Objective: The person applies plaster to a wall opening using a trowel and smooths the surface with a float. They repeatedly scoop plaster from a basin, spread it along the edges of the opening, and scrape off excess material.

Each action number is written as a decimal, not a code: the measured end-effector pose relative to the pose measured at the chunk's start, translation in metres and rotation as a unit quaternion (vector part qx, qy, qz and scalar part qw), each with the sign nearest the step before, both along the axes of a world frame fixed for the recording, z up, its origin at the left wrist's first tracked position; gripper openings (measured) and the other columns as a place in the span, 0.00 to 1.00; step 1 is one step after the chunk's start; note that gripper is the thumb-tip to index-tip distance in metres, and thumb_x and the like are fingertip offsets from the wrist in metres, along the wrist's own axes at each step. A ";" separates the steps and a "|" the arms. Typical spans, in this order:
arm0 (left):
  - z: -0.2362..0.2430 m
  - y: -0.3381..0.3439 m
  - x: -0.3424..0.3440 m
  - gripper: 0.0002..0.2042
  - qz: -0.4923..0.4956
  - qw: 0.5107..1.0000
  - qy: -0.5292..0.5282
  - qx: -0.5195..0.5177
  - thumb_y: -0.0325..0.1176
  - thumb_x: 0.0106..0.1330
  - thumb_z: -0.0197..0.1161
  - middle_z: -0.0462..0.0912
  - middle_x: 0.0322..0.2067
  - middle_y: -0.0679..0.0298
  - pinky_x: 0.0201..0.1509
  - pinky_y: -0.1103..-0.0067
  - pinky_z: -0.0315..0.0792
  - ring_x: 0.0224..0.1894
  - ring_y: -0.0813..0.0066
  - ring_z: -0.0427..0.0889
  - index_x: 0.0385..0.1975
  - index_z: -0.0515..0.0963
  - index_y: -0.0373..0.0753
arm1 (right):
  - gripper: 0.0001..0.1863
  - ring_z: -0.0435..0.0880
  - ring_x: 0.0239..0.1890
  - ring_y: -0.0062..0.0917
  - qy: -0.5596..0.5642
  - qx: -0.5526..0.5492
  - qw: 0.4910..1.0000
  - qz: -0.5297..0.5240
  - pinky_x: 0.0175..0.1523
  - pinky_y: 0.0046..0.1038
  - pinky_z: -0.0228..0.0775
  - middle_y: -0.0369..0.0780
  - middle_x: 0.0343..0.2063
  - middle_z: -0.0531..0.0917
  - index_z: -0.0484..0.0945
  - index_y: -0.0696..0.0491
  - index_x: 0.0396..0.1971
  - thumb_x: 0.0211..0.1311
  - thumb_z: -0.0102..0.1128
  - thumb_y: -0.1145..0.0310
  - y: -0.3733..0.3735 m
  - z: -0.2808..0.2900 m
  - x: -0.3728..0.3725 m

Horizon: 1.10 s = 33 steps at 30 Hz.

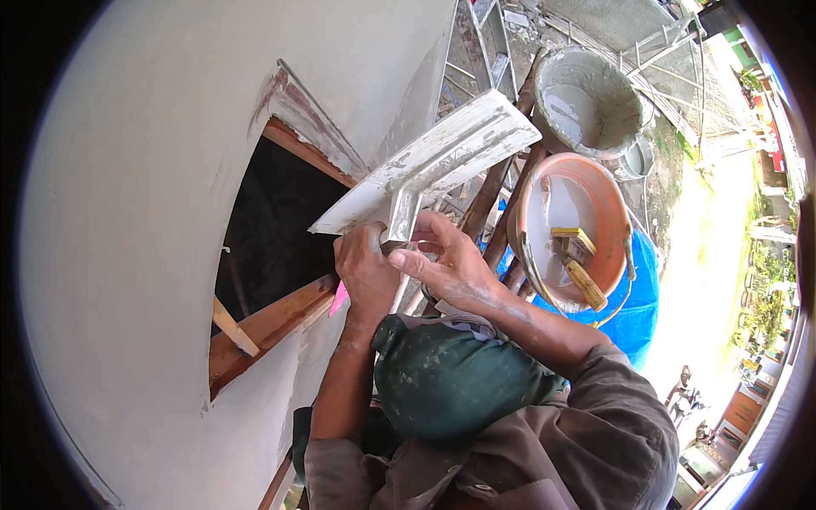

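Note:
A long flat plastering trowel [442, 153], smeared white with plaster, is tilted up in front of me, its blade slanting away to the right. My left hand [364, 265] is closed around the lower end of its handle. From the other side, my right hand [455, 262] grips the same end, with the thumb pressed toward a small dark patch there. The hands partly hide what lies between them. Beside my left wrist, a bit of something pink [339, 297] shows.
On the left, a white wall [136, 212] has a dark, wood-framed opening [276, 221]. At right, an orange bucket [608, 212] of whitish liquid holds a yellow-handled brush [582, 276]. Behind it stands a grey plaster-caked tub [616, 110]. Wooden poles [491, 200] and a metal ladder [495, 42] are nearby.

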<state>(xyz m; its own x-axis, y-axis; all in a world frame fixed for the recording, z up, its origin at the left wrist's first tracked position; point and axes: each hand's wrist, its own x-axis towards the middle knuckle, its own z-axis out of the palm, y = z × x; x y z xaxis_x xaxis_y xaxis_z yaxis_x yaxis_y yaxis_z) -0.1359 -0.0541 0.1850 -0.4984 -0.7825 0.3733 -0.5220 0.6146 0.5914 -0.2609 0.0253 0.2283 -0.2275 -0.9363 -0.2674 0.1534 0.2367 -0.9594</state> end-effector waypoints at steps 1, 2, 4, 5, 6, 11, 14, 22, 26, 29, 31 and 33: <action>0.011 -0.002 -0.003 0.11 -0.018 0.999 0.001 -0.039 0.33 0.53 0.67 0.80 0.30 0.59 0.41 0.62 0.69 0.35 0.53 0.78 0.33 0.75 0.37 | 0.36 0.75 0.53 0.32 -0.003 -0.032 0.999 -0.032 0.58 0.35 0.68 0.48 0.48 0.76 0.66 0.65 0.54 0.59 0.66 0.51 -0.002 0.009 0.006; 0.017 -0.004 -0.011 0.12 -0.045 0.996 0.020 -0.071 0.32 0.53 0.68 0.79 0.32 0.58 0.42 0.62 0.69 0.37 0.53 0.78 0.34 0.75 0.37 | 0.33 0.76 0.51 0.30 -0.013 -0.049 0.995 -0.087 0.56 0.34 0.68 0.48 0.47 0.77 0.65 0.63 0.54 0.59 0.67 0.56 -0.006 0.021 0.009; 0.030 -0.014 -0.021 0.13 -0.091 0.984 0.051 -0.141 0.31 0.53 0.68 0.79 0.36 0.57 0.43 0.61 0.70 0.39 0.53 0.77 0.36 0.74 0.36 | 0.30 0.76 0.50 0.28 0.063 -0.070 0.985 -0.147 0.55 0.33 0.69 0.47 0.44 0.77 0.66 0.62 0.53 0.59 0.66 0.59 -0.010 0.039 0.010; 0.038 -0.015 -0.026 0.14 -0.119 0.983 0.068 -0.122 0.31 0.54 0.68 0.78 0.38 0.55 0.45 0.62 0.70 0.42 0.53 0.77 0.39 0.74 0.36 | 0.29 0.77 0.49 0.27 0.099 -0.078 0.976 -0.175 0.54 0.32 0.69 0.46 0.43 0.78 0.66 0.62 0.53 0.59 0.66 0.60 -0.013 0.044 0.009; 0.046 -0.011 -0.036 0.15 -0.149 0.980 0.089 -0.096 0.30 0.55 0.68 0.78 0.41 0.54 0.47 0.62 0.71 0.44 0.53 0.77 0.41 0.73 0.36 | 0.26 0.77 0.45 0.24 0.108 -0.111 0.967 -0.202 0.51 0.28 0.70 0.45 0.40 0.78 0.67 0.61 0.51 0.59 0.64 0.64 -0.014 0.044 0.002; 0.084 -0.017 -0.012 0.21 -0.200 0.964 0.167 -0.057 0.29 0.56 0.69 0.75 0.50 0.52 0.56 0.64 0.71 0.51 0.52 0.76 0.49 0.72 0.35 | 0.21 0.78 0.31 0.19 0.323 -0.076 0.901 -0.282 0.38 0.23 0.71 0.39 0.30 0.81 0.74 0.63 0.46 0.56 0.62 0.65 -0.012 0.113 -0.102; 0.061 -0.040 0.041 0.18 -0.125 0.990 0.058 0.018 0.31 0.59 0.67 0.75 0.52 0.52 0.58 0.65 0.71 0.54 0.52 0.75 0.49 0.74 0.36 | 0.29 0.80 0.27 0.24 0.485 0.056 0.853 -0.185 0.35 0.29 0.72 0.42 0.23 0.81 0.75 0.62 0.49 0.53 0.60 0.54 -0.012 0.127 -0.199; -0.001 -0.027 0.142 0.15 -0.043 0.940 -0.233 0.247 0.36 0.64 0.62 0.75 0.53 0.54 0.58 0.68 0.69 0.55 0.53 0.75 0.47 0.75 0.34 | 0.36 0.84 0.34 0.35 0.501 0.374 0.776 0.078 0.42 0.36 0.74 0.49 0.32 0.84 0.71 0.58 0.59 0.52 0.61 0.51 -0.010 -0.007 -0.388; -0.021 -0.012 0.156 0.15 -0.059 0.927 -0.237 0.286 0.37 0.64 0.62 0.76 0.52 0.53 0.58 0.68 0.70 0.53 0.52 0.76 0.46 0.76 0.34 | 0.40 0.79 0.49 0.42 0.651 0.242 0.720 -0.004 0.56 0.37 0.70 0.50 0.43 0.81 0.74 0.60 0.54 0.51 0.65 0.41 0.005 -0.029 -0.386; -0.022 -0.012 0.159 0.16 -0.065 0.923 -0.250 0.285 0.39 0.63 0.62 0.77 0.50 0.53 0.56 0.66 0.70 0.52 0.52 0.77 0.45 0.78 0.36 | 0.31 0.79 0.49 0.44 0.731 0.086 0.663 -0.137 0.55 0.40 0.69 0.50 0.47 0.78 0.75 0.57 0.51 0.60 0.60 0.46 0.016 0.002 -0.321; -0.019 -0.013 0.160 0.15 -0.067 0.924 -0.252 0.281 0.40 0.63 0.62 0.78 0.50 0.54 0.55 0.65 0.70 0.52 0.52 0.77 0.45 0.78 0.37 | 0.23 0.80 0.47 0.41 0.638 0.116 0.756 -0.093 0.50 0.38 0.71 0.48 0.45 0.79 0.79 0.56 0.44 0.63 0.58 0.50 0.055 0.011 -0.267; -0.017 -0.015 0.168 0.15 -0.073 0.927 -0.253 0.267 0.41 0.64 0.61 0.78 0.49 0.55 0.55 0.65 0.70 0.51 0.52 0.77 0.44 0.78 0.37 | 0.25 0.78 0.50 0.42 0.590 0.199 0.782 -0.032 0.56 0.40 0.68 0.48 0.47 0.78 0.78 0.56 0.45 0.61 0.60 0.48 0.093 0.002 -0.204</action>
<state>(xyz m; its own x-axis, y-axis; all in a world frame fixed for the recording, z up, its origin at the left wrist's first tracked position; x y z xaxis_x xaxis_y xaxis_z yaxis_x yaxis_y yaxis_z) 0.0319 -0.0693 0.1677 -0.6189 -0.6989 -0.3585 -0.7502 0.3906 0.5336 -0.4646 0.1184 0.2308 -0.5793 -0.8085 -0.1033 -0.7589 0.5813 -0.2936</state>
